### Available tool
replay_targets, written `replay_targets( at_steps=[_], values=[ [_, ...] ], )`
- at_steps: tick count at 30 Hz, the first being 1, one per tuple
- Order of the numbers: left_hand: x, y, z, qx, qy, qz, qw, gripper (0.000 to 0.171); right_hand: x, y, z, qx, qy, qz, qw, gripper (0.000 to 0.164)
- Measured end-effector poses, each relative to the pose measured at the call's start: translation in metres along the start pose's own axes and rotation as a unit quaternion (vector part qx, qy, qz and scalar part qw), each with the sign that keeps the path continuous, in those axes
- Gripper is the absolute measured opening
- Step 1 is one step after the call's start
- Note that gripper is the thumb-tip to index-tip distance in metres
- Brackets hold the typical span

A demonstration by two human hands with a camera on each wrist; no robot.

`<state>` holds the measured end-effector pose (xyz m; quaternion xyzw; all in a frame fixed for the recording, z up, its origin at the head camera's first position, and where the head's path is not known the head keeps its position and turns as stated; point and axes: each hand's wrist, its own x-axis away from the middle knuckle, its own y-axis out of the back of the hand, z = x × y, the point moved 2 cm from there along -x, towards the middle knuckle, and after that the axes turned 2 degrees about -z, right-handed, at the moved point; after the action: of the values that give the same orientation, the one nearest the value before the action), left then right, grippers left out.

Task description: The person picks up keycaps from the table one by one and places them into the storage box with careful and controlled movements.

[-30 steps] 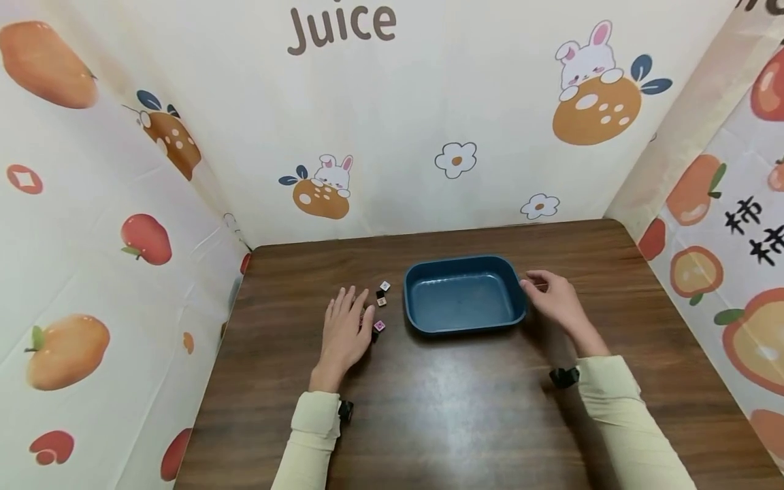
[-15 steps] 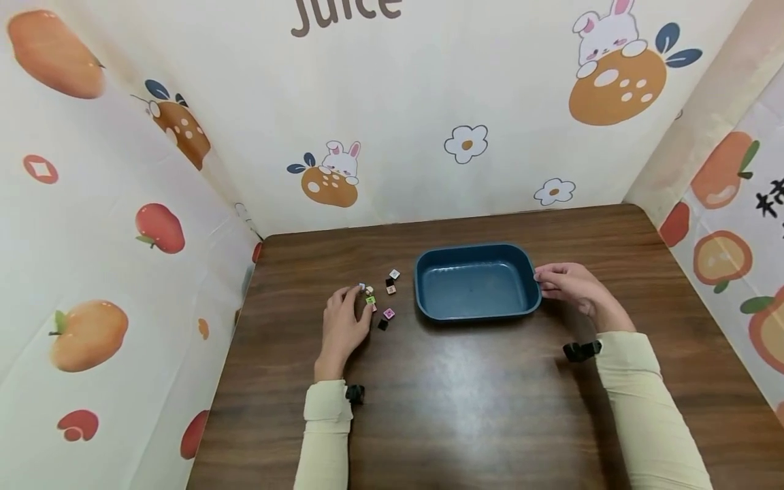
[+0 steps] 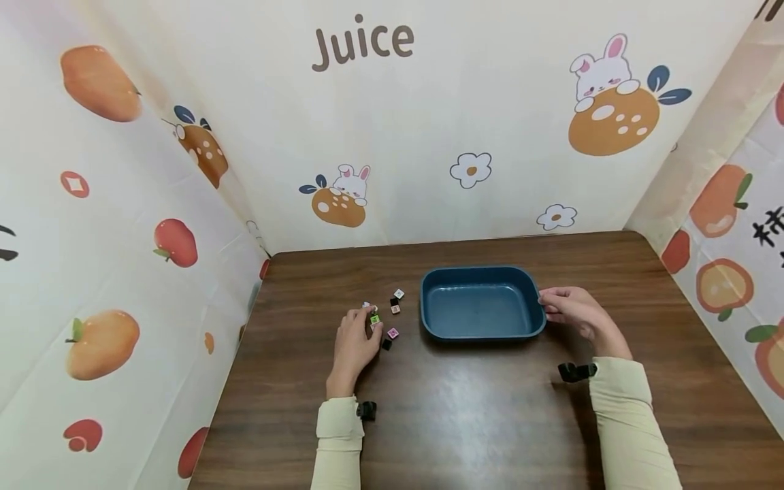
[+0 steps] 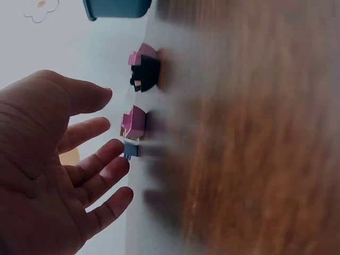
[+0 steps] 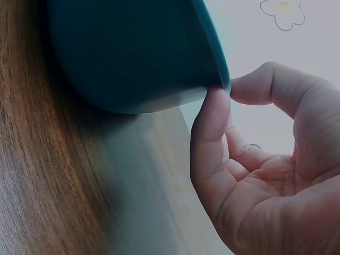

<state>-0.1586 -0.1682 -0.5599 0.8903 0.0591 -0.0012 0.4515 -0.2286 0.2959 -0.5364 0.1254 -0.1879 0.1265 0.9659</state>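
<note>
My left hand [image 3: 356, 344] hovers at the left edge of a loose group of small coloured blocks, its fingers loosely bent. A green block [image 3: 375, 319] is beside its fingertips; a pink block [image 3: 393, 333] and a black block [image 3: 386, 345] lie just to the right. In the left wrist view a gap separates the thumb and fingers of the left hand [image 4: 42, 164], with a blue-grey block [image 4: 130, 149] near the fingertips. With thumb and forefinger, my right hand [image 3: 582, 316] pinches the right rim of a dark blue rectangular tray [image 5: 133, 58] standing on the table.
Farther back, between the left hand and the tray, lie a white block [image 3: 399, 294], a small black block [image 3: 394, 301] and a pale block [image 3: 395, 309]. Brown wooden tabletop [image 3: 453, 415] extends in front. A fruit-print cloth wall [image 3: 416, 204] borders the table's back edge.
My left hand, earlier spread over the blocks, has drawn its fingers in and uncovered the green one. My right hand has gone from touching the tray's edge to pinching its rim.
</note>
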Motion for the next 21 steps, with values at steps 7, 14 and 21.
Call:
replay_targets(
  at_steps=[7, 14, 21],
  values=[
    [0.003, 0.003, 0.001, -0.014, -0.002, 0.005, 0.9999, 0.041, -0.002, -0.001, -0.002, -0.019, -0.003, -0.001, 1.0, 0.04],
    [0.014, 0.01, -0.005, -0.057, -0.033, 0.02, 0.9977, 0.03, -0.003, -0.001, 0.002, -0.002, -0.007, -0.003, 1.0, 0.051],
    [0.024, 0.009, -0.006, -0.073, -0.03, 0.012, 0.9968, 0.048, -0.005, -0.002, 0.001, -0.005, -0.006, -0.002, 1.0, 0.052]
  ],
)
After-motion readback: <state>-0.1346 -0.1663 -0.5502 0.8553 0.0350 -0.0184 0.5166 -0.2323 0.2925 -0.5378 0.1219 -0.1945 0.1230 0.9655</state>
